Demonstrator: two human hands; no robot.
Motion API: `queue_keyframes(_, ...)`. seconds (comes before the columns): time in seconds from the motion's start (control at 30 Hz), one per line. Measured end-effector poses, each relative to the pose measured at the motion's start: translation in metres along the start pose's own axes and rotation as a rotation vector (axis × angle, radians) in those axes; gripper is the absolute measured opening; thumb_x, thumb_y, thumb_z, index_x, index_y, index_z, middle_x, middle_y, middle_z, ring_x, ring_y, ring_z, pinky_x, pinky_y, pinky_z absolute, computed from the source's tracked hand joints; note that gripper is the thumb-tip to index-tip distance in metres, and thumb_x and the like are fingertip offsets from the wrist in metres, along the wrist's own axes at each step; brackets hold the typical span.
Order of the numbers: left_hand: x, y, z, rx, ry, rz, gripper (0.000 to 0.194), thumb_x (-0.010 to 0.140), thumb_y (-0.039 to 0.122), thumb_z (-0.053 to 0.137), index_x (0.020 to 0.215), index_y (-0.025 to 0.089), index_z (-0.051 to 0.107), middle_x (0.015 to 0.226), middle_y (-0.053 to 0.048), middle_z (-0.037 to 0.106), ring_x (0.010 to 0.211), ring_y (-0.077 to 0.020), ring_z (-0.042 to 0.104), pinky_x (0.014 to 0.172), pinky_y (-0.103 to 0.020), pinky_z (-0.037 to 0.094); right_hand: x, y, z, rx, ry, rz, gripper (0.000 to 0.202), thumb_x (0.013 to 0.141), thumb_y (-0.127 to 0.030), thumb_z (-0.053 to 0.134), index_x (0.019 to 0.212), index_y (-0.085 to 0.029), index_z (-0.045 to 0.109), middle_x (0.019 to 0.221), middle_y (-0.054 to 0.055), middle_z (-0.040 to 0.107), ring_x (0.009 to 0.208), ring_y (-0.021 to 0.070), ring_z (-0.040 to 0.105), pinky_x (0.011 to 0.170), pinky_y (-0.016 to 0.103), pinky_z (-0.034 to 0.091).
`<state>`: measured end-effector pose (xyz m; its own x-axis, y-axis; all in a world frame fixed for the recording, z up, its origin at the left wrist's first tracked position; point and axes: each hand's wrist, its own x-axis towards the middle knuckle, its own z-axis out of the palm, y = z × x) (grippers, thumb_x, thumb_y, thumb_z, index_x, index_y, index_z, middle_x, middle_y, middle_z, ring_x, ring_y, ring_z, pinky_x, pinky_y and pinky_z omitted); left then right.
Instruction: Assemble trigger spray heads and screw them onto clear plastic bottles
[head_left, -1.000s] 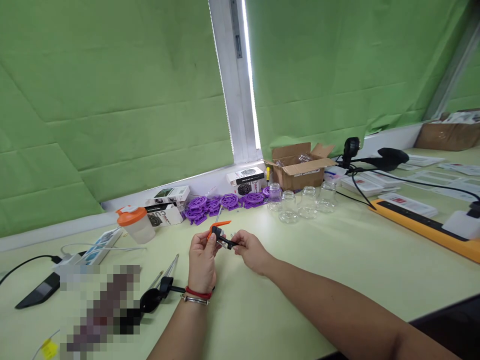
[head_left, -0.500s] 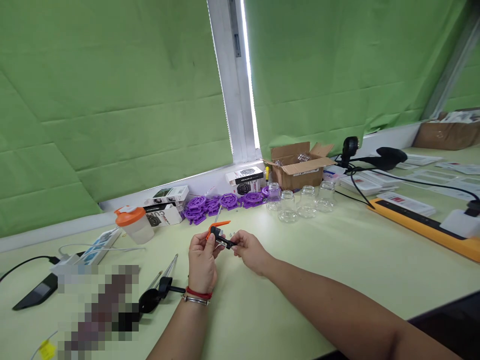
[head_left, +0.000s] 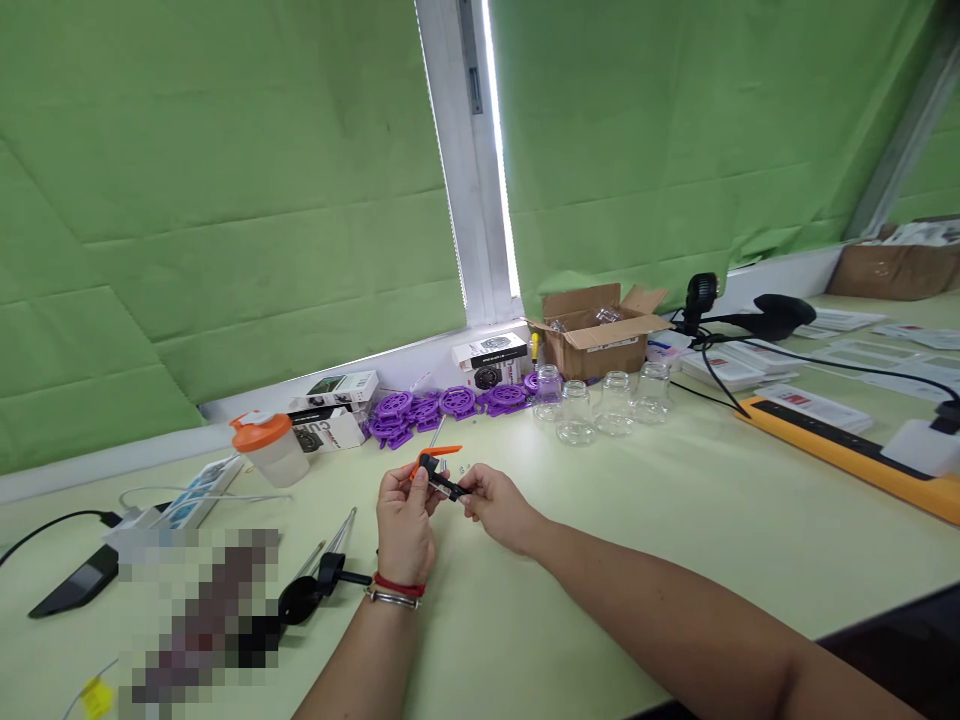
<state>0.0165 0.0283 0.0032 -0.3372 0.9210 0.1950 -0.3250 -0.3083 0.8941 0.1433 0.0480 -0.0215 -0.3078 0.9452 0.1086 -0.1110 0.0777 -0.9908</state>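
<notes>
Black part (head_left: pixel 442 483) up between both hands, neither nearer. Left hand (head_left: pixel 403 525) pinches upper end, thumb on it; right hand (head_left: pixel 501 510) pinches lower end in fingertips. Part lies toward ten from right fingers; long axis ten-to-four. Attached-looking orange strip (head_left: pixel 442 451) points about three.

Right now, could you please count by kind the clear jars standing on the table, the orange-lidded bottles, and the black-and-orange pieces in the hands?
Clear jars: 4
Orange-lidded bottle: 1
Black-and-orange piece, counted as one, between left hand and right hand: 1
Total: 6
</notes>
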Motion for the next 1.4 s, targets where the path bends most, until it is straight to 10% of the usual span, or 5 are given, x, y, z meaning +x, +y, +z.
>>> queue_keyframes(1.4, -0.003, 0.004, 0.002, 0.049, -0.061, 0.105, 0.028, 0.073, 0.034, 0.068, 0.089, 0.017, 0.052, 0.088, -0.004, 0.068, 0.076, -0.0162, 0.067, 0.065, -0.03, 0.054, 0.002, -0.006, -0.006, 0.226, -0.051, 0.056, 0.021, 0.057, -0.018, 0.065, 0.07, -0.018, 0.048, 0.049, -0.006, 0.053, 0.049, 0.009, 0.047, 0.051, 0.024, 0.032)
